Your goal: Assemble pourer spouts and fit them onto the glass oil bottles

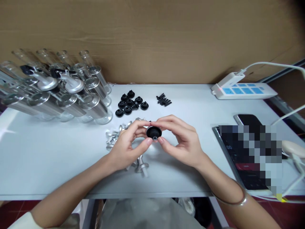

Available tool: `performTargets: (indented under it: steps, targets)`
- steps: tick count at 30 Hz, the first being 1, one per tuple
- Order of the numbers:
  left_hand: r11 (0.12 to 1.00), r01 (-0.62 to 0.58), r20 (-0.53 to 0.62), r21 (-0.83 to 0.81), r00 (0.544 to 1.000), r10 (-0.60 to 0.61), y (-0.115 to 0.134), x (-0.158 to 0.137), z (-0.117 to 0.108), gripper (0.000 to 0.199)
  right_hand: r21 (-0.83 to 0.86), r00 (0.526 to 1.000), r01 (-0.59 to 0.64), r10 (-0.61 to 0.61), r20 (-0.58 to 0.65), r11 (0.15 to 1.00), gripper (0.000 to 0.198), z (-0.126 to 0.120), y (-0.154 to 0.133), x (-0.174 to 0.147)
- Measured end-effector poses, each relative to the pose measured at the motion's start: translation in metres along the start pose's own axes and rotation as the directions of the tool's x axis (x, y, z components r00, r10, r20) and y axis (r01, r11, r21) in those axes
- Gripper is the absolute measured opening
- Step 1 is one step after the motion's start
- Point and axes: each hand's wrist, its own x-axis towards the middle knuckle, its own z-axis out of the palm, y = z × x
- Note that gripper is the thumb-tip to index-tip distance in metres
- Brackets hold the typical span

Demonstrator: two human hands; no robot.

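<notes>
Between both hands, above the middle of the table, is a round black ribbed stopper [154, 131] with a small hole at its near end. My left hand [130, 141] pinches it from the left, thumb below and fingers above. From the right, my right hand [179, 140] grips it the same way. Silver pourer spouts [142, 166] lie on the table under and beside my left hand, which partly hides them. Farther back sit several more black stoppers [129, 102] in a cluster, with a small pile of thin black pieces [164, 100] to their right.
Clear glass bottles with metal sleeves [89, 103] crowd the left; two carry silver spout tops [74, 85]. At the right are a white power strip [250, 91] with a charger and cable, a phone [249, 120] and a dark tablet [234, 152]. Cardboard [152, 41] stands behind the table.
</notes>
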Motion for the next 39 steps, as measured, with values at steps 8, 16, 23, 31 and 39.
performTargets:
  steps: [8, 16, 23, 31, 39]
  targets:
    - [0.999, -0.035, -0.013, 0.016, 0.999, 0.035, -0.0025, 0.0008, 0.0007, 0.019, 0.005, 1.000, -0.013, 0.013, 0.003, 1.000, 0.033, 0.0009, -0.0012, 0.0004]
    - [0.962, -0.078, -0.079, 0.261, 0.992, 0.102, -0.0033, 0.0004, -0.0004, 0.028, -0.051, 0.999, 0.032, -0.031, 0.026, 0.998, 0.031, 0.0028, -0.0013, 0.0014]
    - [0.895, -0.137, -0.071, 0.424, 0.980, 0.184, -0.0004, 0.0015, -0.0006, 0.028, -0.076, 0.998, 0.053, -0.050, 0.031, 0.996, 0.025, 0.0028, 0.0007, 0.0012]
    - [0.680, -0.346, 0.007, 0.647, 0.894, 0.448, 0.0021, 0.0052, -0.0008, 0.024, -0.086, 0.997, 0.062, -0.059, 0.041, 0.994, 0.023, 0.0014, 0.0023, -0.0008]
    - [0.675, -0.362, 0.009, 0.643, 0.885, 0.466, 0.0011, 0.0047, -0.0008, 0.018, -0.123, 0.995, 0.096, -0.093, 0.028, 0.988, 0.021, 0.0032, 0.0016, -0.0020]
